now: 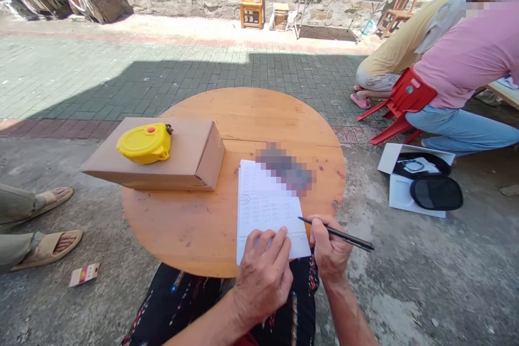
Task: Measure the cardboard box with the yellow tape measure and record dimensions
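My right hand (330, 248) grips a black pen (344, 236), its tip close to the right edge of a white sheet of paper (270, 211). Rows of small handwritten figures cover much of the sheet, and one spot at its left is circled. Across the paper's lower part lies my left hand (267, 270), fingers stretched out flat on it with nothing held. The paper rests near the front edge of a round wooden table (182, 227). A blurred-out item (286, 168) touches or overlaps the paper's upper right corner.
A cardboard box (162, 157) with a yellow tape measure (145, 143) on top stands on the table's left. At right, a person in pink sits on a red chair (409, 92) beside an open white box (417, 178). Another person's sandalled feet (60, 227) are at left.
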A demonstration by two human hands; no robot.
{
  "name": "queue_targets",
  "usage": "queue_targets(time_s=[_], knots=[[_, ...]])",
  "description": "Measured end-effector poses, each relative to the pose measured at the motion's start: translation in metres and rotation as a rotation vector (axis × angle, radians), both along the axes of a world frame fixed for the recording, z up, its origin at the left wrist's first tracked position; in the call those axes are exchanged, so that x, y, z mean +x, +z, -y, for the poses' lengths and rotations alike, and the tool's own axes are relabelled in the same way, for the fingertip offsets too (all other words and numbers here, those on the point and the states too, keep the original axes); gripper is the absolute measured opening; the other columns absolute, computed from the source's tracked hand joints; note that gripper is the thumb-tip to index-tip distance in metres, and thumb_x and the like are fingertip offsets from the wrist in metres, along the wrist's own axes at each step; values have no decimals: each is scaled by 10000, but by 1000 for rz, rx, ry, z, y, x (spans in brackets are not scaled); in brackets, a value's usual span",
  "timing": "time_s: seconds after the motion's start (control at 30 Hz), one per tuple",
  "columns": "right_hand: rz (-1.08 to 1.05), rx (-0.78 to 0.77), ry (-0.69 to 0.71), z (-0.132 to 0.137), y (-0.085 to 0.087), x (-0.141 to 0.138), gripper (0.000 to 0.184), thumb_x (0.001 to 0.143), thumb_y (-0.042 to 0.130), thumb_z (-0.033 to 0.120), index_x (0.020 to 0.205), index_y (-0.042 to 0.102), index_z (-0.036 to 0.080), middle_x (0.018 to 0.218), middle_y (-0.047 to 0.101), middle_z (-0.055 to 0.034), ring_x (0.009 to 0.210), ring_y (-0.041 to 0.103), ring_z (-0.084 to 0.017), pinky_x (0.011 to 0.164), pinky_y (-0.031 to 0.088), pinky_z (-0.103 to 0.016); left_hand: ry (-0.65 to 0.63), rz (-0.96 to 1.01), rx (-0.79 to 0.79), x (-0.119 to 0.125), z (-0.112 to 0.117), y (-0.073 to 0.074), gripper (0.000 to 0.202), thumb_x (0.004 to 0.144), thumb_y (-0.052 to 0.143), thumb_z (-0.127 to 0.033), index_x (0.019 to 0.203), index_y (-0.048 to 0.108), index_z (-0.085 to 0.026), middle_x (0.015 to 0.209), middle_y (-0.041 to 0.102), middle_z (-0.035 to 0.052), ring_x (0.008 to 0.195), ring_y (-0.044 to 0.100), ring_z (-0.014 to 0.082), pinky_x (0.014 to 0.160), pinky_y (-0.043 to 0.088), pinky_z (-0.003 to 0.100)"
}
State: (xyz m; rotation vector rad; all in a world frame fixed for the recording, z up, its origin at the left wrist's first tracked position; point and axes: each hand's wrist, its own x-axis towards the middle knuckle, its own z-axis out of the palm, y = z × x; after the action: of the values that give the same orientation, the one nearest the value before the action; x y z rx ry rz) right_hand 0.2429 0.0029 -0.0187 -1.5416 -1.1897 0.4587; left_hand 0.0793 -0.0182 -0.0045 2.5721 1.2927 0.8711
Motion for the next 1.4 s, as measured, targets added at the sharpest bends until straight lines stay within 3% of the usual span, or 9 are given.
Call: queue_targets(time_s=[0.23,0.5,0.7,0.83,1.07,1.2,1.4], knots=[[56,-32,57,-3,3,1,252,931,524,302,788,695,186,493,534,45,442,499,-124,455,408,-237,1,4,-4,0,1,-2,348,836,573,-154,1176,638,-133,1295,651,97,1058,553,288,955,376,501],[181,44,122,-8,10,1,220,940,510,216,804,680,184,698,686,0,622,617,-135,599,467,-239,-6,8,1,1,1,-2,323,845,578,-160,1157,642,-103,1290,654,104,1048,544,290,944,376,503],[188,19,99,-6,11,2,233,936,512,243,773,669,186,565,577,36,472,487,-113,494,400,-243,-7,7,2,1,0,-1,323,842,577,-161,1153,644,-107,1284,655,105,1046,544,288,940,378,497],[112,-23,119,-4,8,4,242,927,531,276,757,680,189,504,503,54,430,433,-110,449,359,-245,-9,1,2,1,0,-1,331,836,578,-162,1156,642,-103,1291,650,109,1047,542,287,944,376,498],[-413,47,31,-2,2,4,177,924,571,297,832,679,192,521,562,55,458,517,-110,472,411,-229,-7,-9,4,0,0,0,335,841,569,-160,1165,634,-108,1295,647,107,1051,541,286,948,376,496],[-412,71,2,0,-4,3,162,919,593,335,923,687,203,611,637,38,540,584,-122,550,471,-245,-7,-20,3,0,1,1,330,858,547,-163,1176,630,-131,1297,648,91,1047,544,284,959,369,493],[-230,44,-22,0,-10,3,222,909,606,362,1012,696,188,712,704,-3,668,674,-170,671,555,-311,-6,-40,6,0,2,1,319,864,537,-155,1171,622,-143,1300,642,81,1058,537,277,965,365,486]])
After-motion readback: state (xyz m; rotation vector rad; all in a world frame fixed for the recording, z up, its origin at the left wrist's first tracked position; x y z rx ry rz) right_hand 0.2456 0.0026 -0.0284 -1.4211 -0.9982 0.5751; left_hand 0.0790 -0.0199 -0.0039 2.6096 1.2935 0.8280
